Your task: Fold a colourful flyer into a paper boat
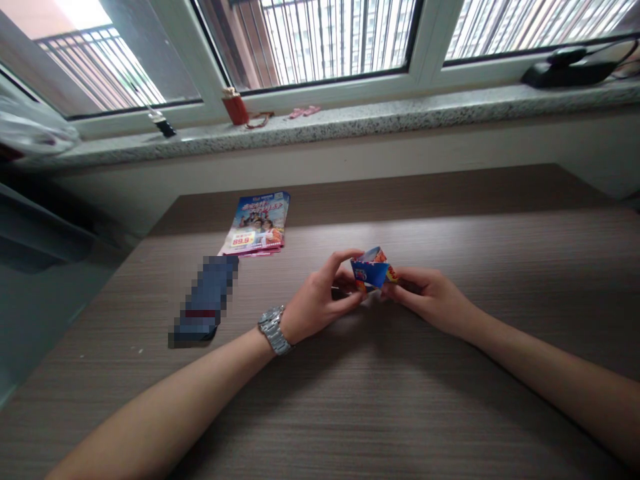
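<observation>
Head cam is looking down across a wood-grain desk [415, 407] toward a window, and both hands are working right at the middle of it. The left hand [317, 297], with a steel link wristwatch [274, 330] on its wrist, is pinching the left side of a small piece of folded glossy paper [374, 270] between thumb and fingers. The right hand [430, 300] is clamping the other side, so the two hands are together on the paper, fingertips nearly meeting underneath it. The paper is blue with red and yellow print, and it's being held just above the desk, near the center. Honestly, the fingers cover a lot of it, so I can't really make out the exact folds.

Off to the left and farther away, a stack of colorful brochures [255, 223] is lying on the desk, with a pixelated blue object [206, 300] sitting just nearer. Along the far side, a speckled granite windowsill [350, 113] is holding a small red container [236, 109], some pink bits [304, 111], and a black device with a cable [570, 70] at the right end. A white plastic bag [30, 130] is bunched up at the far left.
</observation>
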A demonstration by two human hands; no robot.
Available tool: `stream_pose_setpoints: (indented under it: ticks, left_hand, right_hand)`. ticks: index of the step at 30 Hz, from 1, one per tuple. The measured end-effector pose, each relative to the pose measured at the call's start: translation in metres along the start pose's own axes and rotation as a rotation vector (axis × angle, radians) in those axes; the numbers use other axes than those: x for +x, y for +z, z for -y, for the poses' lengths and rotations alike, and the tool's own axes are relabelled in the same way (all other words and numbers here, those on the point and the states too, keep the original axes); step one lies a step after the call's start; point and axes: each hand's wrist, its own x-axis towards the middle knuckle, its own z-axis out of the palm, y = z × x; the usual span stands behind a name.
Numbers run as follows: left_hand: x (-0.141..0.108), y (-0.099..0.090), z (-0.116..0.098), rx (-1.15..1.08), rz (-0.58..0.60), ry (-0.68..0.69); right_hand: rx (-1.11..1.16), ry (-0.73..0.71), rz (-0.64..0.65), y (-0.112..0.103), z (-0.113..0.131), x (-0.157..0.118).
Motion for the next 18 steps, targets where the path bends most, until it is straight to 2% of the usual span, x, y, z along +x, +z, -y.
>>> stream_pose_setpoints:
  ticks: [4,10,18]
  left_hand:
    - [0.0012,0.0,0.0008,-0.018,-0.022,-0.042]
    - [0.0017,-0.0008,0.0002,0.184,-0.027,-0.056]
    - [0.0021,-0.0001,-0.0007,0.143,-0.008,-0.093]
  right_hand:
    - [0.089,0.041,-0.03,0.0012,0.002,0.001]
    - [0.105,0.05,-0.056,0.001,0.0062,0.0012]
    - [0.115,0.073,-0.045,0.0023,0.0096,0.0027]
